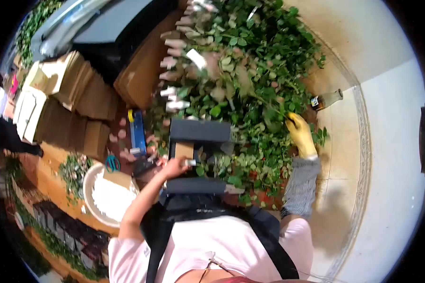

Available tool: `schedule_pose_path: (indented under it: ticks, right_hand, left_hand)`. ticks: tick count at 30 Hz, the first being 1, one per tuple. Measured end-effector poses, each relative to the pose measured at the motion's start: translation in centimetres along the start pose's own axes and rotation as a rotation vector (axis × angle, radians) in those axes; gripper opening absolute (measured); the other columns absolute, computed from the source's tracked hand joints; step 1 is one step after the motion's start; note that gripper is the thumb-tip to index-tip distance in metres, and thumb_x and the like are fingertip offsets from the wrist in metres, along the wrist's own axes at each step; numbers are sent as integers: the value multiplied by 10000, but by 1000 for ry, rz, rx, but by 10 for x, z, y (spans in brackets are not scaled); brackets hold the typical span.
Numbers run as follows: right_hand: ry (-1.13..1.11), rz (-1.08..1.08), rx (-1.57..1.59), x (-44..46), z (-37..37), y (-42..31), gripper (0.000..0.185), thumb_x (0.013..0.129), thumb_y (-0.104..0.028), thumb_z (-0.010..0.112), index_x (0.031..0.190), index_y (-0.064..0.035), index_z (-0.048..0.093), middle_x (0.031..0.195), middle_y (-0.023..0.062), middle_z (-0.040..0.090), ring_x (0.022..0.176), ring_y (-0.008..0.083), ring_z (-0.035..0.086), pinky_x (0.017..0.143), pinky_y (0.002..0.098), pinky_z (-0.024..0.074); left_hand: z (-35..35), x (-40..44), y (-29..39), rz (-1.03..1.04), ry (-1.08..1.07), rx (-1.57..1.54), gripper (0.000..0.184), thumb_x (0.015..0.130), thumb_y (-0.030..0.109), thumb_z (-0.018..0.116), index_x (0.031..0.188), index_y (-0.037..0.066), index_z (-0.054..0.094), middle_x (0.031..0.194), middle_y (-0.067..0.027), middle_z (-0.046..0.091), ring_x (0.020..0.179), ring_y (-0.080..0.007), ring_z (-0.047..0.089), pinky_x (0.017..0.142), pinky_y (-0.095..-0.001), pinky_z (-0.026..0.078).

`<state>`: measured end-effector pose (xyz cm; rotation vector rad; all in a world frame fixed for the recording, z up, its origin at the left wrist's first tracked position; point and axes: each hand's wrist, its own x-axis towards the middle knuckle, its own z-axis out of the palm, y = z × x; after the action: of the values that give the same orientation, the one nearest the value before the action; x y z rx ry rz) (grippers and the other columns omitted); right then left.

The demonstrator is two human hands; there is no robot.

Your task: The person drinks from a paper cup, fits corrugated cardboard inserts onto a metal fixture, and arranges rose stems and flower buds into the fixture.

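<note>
My left hand [175, 167], bare, is closed at a brown cardboard piece [184, 150] between two dark padded blocks, the upper block [200, 130] and the lower block [196, 186]. A small white piece [190, 162] shows at its fingertips, with leaves just beyond; whether the fingers grip it is unclear. My right hand [298, 131], in a yellow glove, is closed on a thin leafy stem [277, 111] at the right side of a large heap of leafy stems [269, 61]. Pale pink and white wrapped ends [174, 62] line the heap's left side.
Left of the blocks lie a blue tool with a yellow end [137, 132], teal scissors [112, 163] and a bowl [88, 191] of white pieces. Cardboard stacks [66, 118] and a black box [123, 23] stand farther left. A glass bottle [327, 100] lies near the right wall.
</note>
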<state>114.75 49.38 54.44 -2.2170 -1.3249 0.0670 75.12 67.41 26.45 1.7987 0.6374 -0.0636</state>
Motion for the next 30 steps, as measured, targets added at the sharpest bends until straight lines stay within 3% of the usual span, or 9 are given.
schedule_pose_path:
  ticks: [4, 9, 11, 13, 18, 23, 25, 27, 30]
  right_hand:
    - [-211, 121, 20, -99, 12, 8, 272, 827, 12, 664, 1099, 3, 651, 1076, 153, 672, 992, 274, 640, 865, 339, 507]
    - [-169, -42, -230, -188, 101, 14, 176, 763, -38, 712, 936, -67, 726, 809, 144, 686, 775, 329, 657, 708, 401, 534]
    - [-145, 20, -475, -215, 141, 21, 81, 784, -65, 681, 857, -79, 713, 732, 133, 652, 696, 321, 635, 639, 413, 517]
    - [-94, -15, -611, -233, 164, 25, 65, 797, -68, 645, 831, -84, 698, 694, 127, 627, 674, 317, 623, 613, 422, 503]
    - [-14, -38, -553, -236, 165, 13, 86, 749, -19, 625, 798, -47, 689, 696, 136, 643, 708, 293, 651, 765, 384, 521]
    - [-236, 186, -561, -259, 189, 41, 136, 743, -47, 646, 618, -24, 597, 645, 151, 604, 645, 299, 617, 631, 387, 499]
    - [-175, 422, -363, -264, 209, 57, 188, 760, -67, 626, 590, -17, 563, 640, 168, 590, 634, 305, 597, 601, 392, 471]
    - [-166, 253, -524, -256, 206, 48, 203, 774, -72, 598, 588, -9, 545, 653, 181, 592, 661, 328, 590, 616, 412, 461]
    - [-30, 294, -520, -248, 200, 19, 158, 793, -52, 541, 652, -14, 602, 715, 195, 618, 746, 377, 592, 692, 458, 468]
  left_hand:
    - [-4, 19, -43, 120, -71, 297, 453, 906, 374, 661, 1207, 38, 621, 976, -154, 727, 874, -253, 706, 756, -390, 553]
    - [-44, 37, -11, -105, -359, -126, 608, 920, 540, 640, 1270, 44, 622, 1009, -98, 706, 880, -187, 653, 753, -345, 547]
    - [-41, 41, -16, -348, -427, -568, 632, 932, 527, 628, 1298, 12, 599, 1052, -108, 702, 878, -166, 656, 718, -321, 555]
    - [-55, 30, 16, -458, -344, -508, 666, 941, 476, 634, 1386, 0, 496, 1164, -115, 639, 906, -172, 670, 764, -332, 605]
    - [-55, 29, -2, -378, -510, -624, 641, 940, 416, 660, 1409, 31, 457, 1253, -109, 607, 969, -190, 675, 773, -286, 603]
    - [-56, 28, 10, -457, -484, -646, 609, 908, 388, 718, 1353, 34, 501, 1195, -107, 632, 992, -168, 653, 773, -296, 573]
    - [-51, 29, 3, -203, -473, -391, 620, 862, 358, 772, 1334, 46, 515, 1186, -113, 641, 1054, -201, 633, 844, -351, 534]
    - [-48, 27, 4, 88, -381, 103, 591, 812, 263, 785, 1313, 78, 532, 1146, -174, 652, 1046, -269, 635, 861, -407, 513]
    - [-33, 12, 19, 147, -243, 548, 573, 785, 230, 757, 1308, 104, 560, 1108, -222, 595, 980, -386, 624, 821, -463, 526]
